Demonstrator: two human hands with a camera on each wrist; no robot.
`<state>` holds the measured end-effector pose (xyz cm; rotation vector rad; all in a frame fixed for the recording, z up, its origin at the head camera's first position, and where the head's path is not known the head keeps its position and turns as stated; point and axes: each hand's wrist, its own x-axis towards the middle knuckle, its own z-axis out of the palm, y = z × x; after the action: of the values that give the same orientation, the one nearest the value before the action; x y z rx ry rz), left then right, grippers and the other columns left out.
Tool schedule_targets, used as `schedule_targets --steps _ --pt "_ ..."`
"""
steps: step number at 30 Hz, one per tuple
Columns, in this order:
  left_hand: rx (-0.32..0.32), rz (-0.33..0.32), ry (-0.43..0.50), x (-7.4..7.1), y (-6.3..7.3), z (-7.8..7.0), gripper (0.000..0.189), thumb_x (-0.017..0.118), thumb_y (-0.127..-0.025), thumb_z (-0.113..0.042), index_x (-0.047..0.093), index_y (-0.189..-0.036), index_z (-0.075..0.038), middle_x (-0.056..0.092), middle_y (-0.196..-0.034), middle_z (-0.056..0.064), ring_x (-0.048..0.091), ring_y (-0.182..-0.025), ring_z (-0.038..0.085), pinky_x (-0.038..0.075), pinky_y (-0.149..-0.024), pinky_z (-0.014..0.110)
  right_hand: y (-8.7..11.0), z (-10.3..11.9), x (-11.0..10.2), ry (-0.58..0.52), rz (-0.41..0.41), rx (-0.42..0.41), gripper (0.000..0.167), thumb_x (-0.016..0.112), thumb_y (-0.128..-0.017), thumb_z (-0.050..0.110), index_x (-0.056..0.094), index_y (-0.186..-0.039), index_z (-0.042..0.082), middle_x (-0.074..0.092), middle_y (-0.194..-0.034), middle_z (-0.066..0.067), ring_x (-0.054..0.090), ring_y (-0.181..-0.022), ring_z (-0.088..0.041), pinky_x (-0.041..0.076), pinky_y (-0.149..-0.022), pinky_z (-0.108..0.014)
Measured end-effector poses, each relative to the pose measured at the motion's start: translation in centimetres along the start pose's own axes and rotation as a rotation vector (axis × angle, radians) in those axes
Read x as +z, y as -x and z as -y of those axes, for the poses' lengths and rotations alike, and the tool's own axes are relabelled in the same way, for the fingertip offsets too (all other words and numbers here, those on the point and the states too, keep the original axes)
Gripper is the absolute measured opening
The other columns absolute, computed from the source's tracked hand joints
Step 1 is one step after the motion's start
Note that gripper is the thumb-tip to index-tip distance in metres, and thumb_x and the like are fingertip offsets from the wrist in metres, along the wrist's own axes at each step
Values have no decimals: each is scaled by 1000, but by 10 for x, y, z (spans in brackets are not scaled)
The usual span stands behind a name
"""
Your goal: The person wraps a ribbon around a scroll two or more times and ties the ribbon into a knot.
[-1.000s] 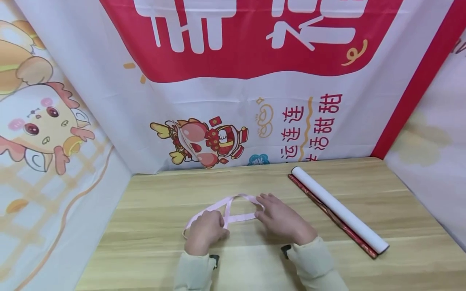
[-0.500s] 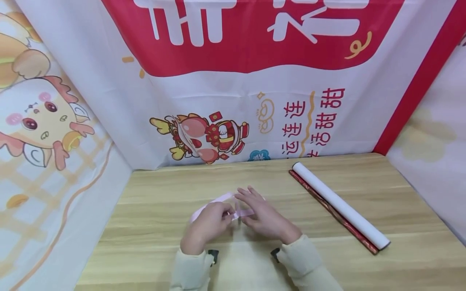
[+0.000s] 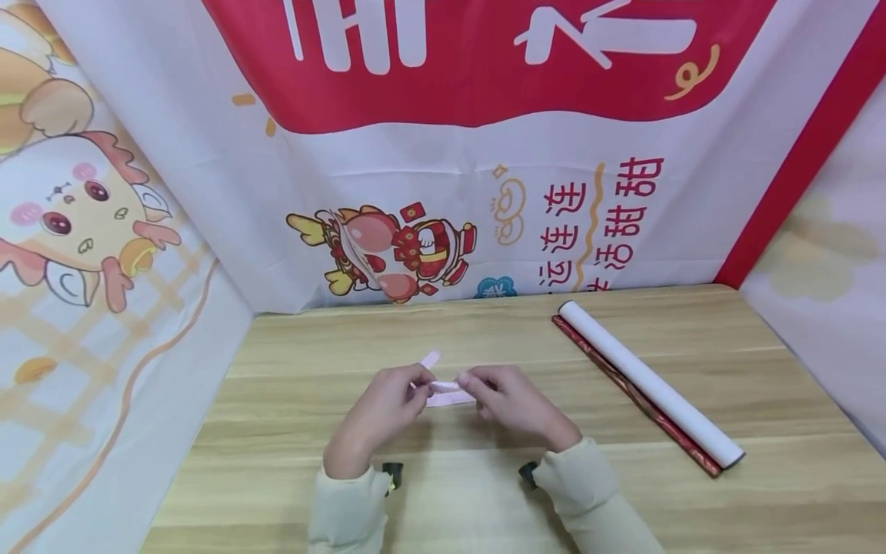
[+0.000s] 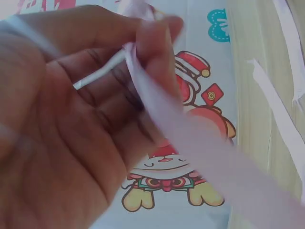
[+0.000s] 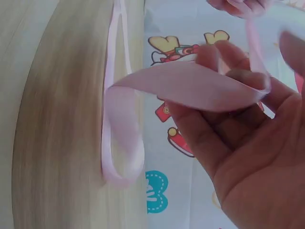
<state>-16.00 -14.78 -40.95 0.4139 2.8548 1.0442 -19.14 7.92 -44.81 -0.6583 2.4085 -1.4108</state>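
Note:
A pale pink ribbon (image 3: 450, 398) lies partly on the wooden table, with a short stretch raised between both hands. My left hand (image 3: 388, 404) pinches it between thumb and fingertips; in the left wrist view the ribbon (image 4: 200, 148) trails from that pinch toward the lower right. My right hand (image 3: 515, 402) holds the ribbon close beside the left. In the right wrist view, the ribbon (image 5: 190, 86) bends across the curled fingers, while the thumb stands a little apart. A slack loop of it hangs down toward the table there.
On the right of the table (image 3: 298, 462) lies a white roll (image 3: 651, 381) alongside a dark red, patterned strip (image 3: 637, 396). A printed cloth (image 3: 388, 165) hangs at the table's back edge, with further printed cloths along the left and right sides.
The right hand has gone from spread fingers near the ribbon's right end to gripping it beside the left hand. A stretch of ribbon has been lifted, and the wide loop has drawn in.

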Motion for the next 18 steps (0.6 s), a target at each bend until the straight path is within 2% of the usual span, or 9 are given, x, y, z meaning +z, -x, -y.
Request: schedule_targets --steps 3,6,7,10,13,14,15,18 --pt "42 -4 45 -3 1 0 12 65 -101 -4 74 -105 -10 72 -92 5 55 -72 12 48 -66 23 2 4 -1 -74 -10 -13 38 50 -111 45 74 -105 17 73 -97 -10 64 -84 -13 52 -80 -31" --pt "72 -5 77 -3 1 -3 14 64 -101 -5 74 -108 -12 74 -96 2 57 -76 12 51 -70 23 3 7 -3 -144 -5 -42 32 55 -110 39 72 -110 12 74 -113 -5 65 -105 -19 50 -96 -38" --pt "77 -2 85 -3 1 -4 15 64 -101 -6 75 -108 -13 74 -99 2 58 -79 12 52 -73 24 3 8 -4 -175 10 -44 30 57 -110 38 69 -112 11 74 -114 -7 66 -107 -21 50 -97 -39" --pt "85 8 93 -3 1 -9 14 67 -102 -10 75 -112 -14 76 -107 -1 64 -91 12 57 -87 31 3 11 -5 -257 67 -26 30 63 -107 34 64 -121 8 74 -110 -12 68 -101 -26 53 -92 -37" --pt "69 24 101 -3 1 -12 12 70 -102 -16 76 -113 -16 77 -111 -2 65 -99 12 56 -96 38 3 12 -5 -284 121 -4 34 66 -106 34 63 -129 9 74 -100 -14 67 -87 -25 53 -76 -29" --pt "62 26 101 -3 1 -13 12 72 -101 -18 77 -112 -17 77 -111 -2 66 -100 12 56 -97 38 3 12 -5 -285 134 8 35 65 -106 36 64 -131 11 74 -98 -13 67 -85 -24 51 -68 -28" --pt "56 27 103 -4 1 -14 12 73 -101 -19 77 -112 -17 77 -111 -3 65 -99 12 56 -96 38 3 12 -6 -282 145 18 36 63 -107 38 65 -131 12 73 -97 -11 66 -83 -24 49 -66 -28" --pt "50 23 100 -4 2 -15 11 75 -100 -22 78 -110 -17 77 -107 -4 64 -94 11 55 -91 33 5 10 -8 -261 145 43 36 58 -108 42 71 -122 12 71 -96 -8 64 -80 -21 48 -71 -31"
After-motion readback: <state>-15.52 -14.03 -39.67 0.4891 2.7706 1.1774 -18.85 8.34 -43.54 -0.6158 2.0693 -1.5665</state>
